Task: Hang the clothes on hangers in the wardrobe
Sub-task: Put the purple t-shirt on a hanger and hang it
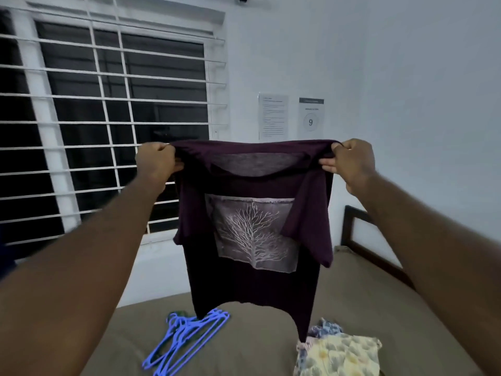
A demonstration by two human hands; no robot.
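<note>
From the head view, a bed (379, 308) with an olive-brown cover fills the lower frame, its dark headboard (355, 232) against a pale wall. A barred window (108, 118) stands to the left; two paper notices (291, 118) hang beside it. The left hand (156, 161) and right hand (351, 161) each grip a shoulder of a maroon T-shirt (254, 240), held up above the bed. Blue hangers (187, 337) and folded patterned clothes (339, 354) lie on the cover.

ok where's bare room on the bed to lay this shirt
Widest bare bed: right of the shirt, between the floral clothes and the dark frame. Narrower strip between blue hangers and those clothes; crowded at both piles.
</note>
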